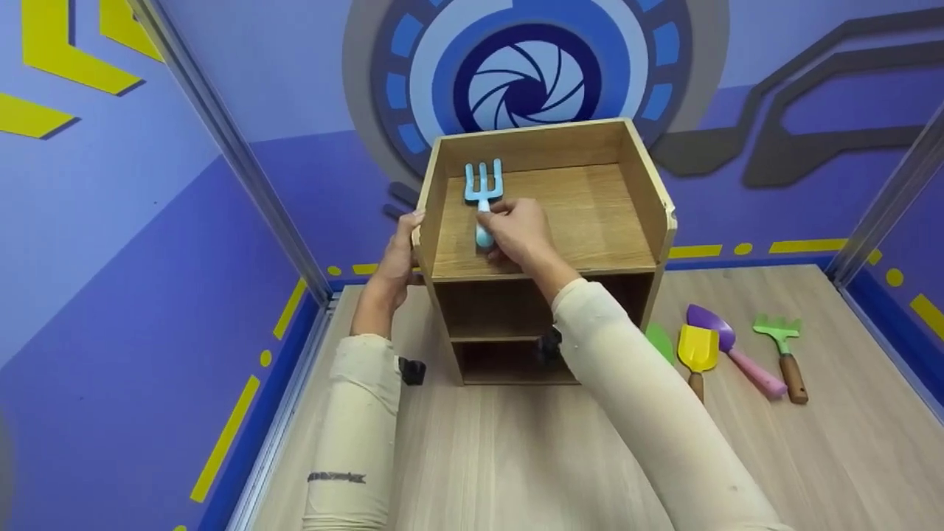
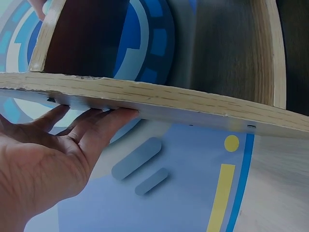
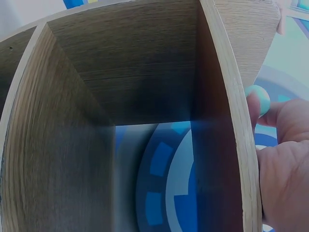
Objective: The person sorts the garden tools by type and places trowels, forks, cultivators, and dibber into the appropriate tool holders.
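Note:
A small wooden shelf unit (image 1: 590, 206) stands near the back wall, with a top tray and compartments below. On its top board lies a light blue toy hand fork (image 1: 484, 193), tines toward the back. My right hand (image 1: 525, 230) pinches the fork's handle; the rounded handle end (image 3: 262, 99) shows beside the thumb in the right wrist view. At the unit's left side is my left hand (image 1: 395, 258). In the left wrist view, that hand (image 2: 53, 159) has its fingers extended against the outer face of the side panel (image 2: 159, 99).
Right of the unit, a yellow shovel (image 1: 698, 348), a purple trowel with a pink handle (image 1: 752, 372), a green rake (image 1: 782, 332) and a partly hidden green tool (image 1: 660, 341) lie on the wood-grain table (image 1: 479, 457). Blue-purple walls (image 1: 177, 295) stand around the table.

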`<state>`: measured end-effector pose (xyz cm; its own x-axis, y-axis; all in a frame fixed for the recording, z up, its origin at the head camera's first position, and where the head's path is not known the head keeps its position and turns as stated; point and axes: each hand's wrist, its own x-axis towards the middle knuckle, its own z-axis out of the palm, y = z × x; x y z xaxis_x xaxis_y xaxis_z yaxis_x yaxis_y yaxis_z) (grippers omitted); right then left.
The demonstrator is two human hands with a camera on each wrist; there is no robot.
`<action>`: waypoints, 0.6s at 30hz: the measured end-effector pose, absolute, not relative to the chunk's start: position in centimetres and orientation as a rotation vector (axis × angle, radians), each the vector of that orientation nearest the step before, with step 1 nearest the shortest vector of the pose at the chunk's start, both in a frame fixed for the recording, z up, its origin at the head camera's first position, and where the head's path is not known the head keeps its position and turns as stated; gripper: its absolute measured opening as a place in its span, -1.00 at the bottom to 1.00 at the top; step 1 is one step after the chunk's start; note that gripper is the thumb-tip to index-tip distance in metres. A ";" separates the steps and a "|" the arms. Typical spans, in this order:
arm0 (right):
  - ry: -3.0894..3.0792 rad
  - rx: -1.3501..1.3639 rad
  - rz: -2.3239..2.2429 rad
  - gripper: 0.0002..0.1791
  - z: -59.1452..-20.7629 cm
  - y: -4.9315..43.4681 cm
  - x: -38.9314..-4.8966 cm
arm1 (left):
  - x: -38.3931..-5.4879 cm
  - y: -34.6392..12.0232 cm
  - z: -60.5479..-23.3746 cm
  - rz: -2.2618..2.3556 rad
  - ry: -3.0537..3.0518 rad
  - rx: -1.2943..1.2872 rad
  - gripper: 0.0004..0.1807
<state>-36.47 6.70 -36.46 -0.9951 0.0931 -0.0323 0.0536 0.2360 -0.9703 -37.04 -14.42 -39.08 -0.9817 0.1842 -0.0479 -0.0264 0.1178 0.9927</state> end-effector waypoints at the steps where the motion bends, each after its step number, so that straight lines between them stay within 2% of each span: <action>1: -2.444 -0.139 1.923 -0.54 -36.4 6.7 -36.5 | -37.0 -14.4 -39.0 1.986 2.228 0.154 -0.12; 18: -2.399 -0.121 1.934 -0.60 -36.6 6.7 -36.6 | -37.1 -14.2 -39.4 1.975 2.256 0.148 -0.12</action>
